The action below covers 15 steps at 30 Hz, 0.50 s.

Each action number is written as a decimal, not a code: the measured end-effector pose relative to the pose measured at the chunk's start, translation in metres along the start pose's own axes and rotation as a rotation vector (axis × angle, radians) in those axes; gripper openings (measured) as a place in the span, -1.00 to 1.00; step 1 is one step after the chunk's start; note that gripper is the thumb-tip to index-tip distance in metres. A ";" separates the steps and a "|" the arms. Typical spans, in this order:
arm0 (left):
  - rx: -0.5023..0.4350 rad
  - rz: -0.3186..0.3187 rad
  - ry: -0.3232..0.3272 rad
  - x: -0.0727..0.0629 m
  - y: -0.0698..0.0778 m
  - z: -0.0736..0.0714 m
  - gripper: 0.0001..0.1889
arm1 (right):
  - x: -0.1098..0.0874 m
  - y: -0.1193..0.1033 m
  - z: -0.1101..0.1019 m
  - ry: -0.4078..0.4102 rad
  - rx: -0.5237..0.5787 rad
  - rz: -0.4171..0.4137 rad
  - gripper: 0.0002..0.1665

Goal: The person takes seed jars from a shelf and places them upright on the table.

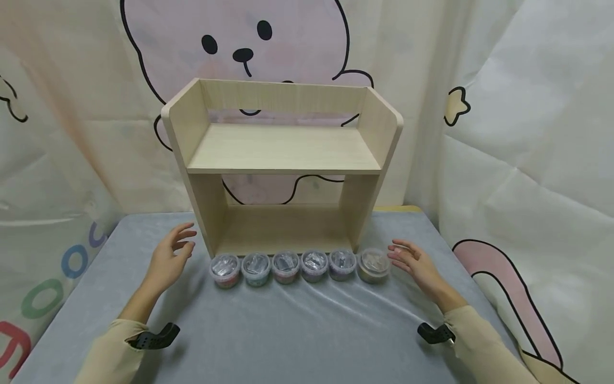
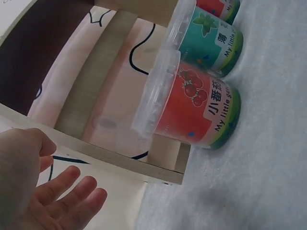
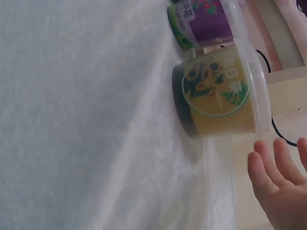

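Note:
A pale wooden two-tier shelf [image 1: 283, 149] stands at the back of the table, with a row of several lidded plastic cups along its front. The leftmost cup [image 2: 192, 103] has a red label with tomatoes, and a teal cup [image 2: 208, 38] sits beside it. At the right end is a yellow-labelled cup [image 3: 218, 93], next to a purple one [image 3: 206, 21]. My left hand [image 1: 168, 258] hovers by the shelf's left side, fingers loosely bent and holding nothing. Close to the yellow cup's lid, my right hand [image 1: 417, 266] has relaxed fingers around nothing.
A blue-grey cloth [image 1: 297, 330] covers the table. Printed curtains [image 1: 523, 176] hang behind it and on both sides. Dark wrist straps [image 1: 155, 337] sit over the beige sleeves. A yellow edge [image 1: 398, 208] shows at the table's back right.

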<state>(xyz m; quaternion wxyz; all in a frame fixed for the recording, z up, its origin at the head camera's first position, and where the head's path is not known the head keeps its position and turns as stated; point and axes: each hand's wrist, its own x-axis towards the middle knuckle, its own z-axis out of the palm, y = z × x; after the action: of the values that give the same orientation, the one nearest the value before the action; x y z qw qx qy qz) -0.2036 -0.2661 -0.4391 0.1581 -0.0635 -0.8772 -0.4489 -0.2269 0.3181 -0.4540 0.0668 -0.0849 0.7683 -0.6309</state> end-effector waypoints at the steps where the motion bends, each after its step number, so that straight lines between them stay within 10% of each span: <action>1: 0.008 0.005 0.010 -0.002 0.001 -0.002 -0.50 | 0.001 -0.002 0.001 0.015 0.023 -0.011 -0.44; 15: 0.089 0.076 0.033 -0.019 0.029 -0.002 -0.52 | 0.005 -0.020 0.021 0.064 0.042 -0.084 -0.49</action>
<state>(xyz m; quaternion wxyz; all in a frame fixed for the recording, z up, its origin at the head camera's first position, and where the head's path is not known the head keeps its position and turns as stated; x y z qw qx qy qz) -0.1781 -0.2502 -0.4216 0.1923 -0.0820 -0.8905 -0.4042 -0.2261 0.2928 -0.4382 0.0173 -0.0954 0.7522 -0.6517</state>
